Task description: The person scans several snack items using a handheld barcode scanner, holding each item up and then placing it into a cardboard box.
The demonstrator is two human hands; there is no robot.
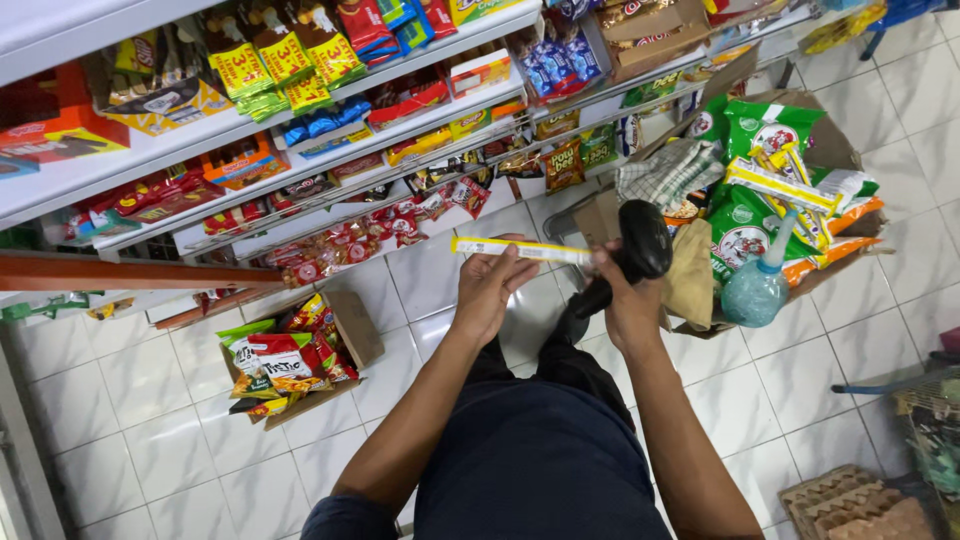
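My left hand (488,290) grips a long thin yellow-and-white packet (520,249), held level in front of me. My right hand (625,295) holds a black handheld scanner (636,250) and its fingers also touch the packet's right end. Both hands are raised over the white tiled floor, between the snack shelves and an open cardboard box (838,150). That box is full of green, orange and yellow snack packets, with more of the same long yellow packets (782,183) lying on top.
White shelves (160,145) stacked with snack packets run along the top left. A small cardboard box of snacks (290,360) sits on the floor at left. A blue spray bottle (757,285) and a checked cloth (668,172) rest by the big box. Egg trays (860,505) lie at bottom right.
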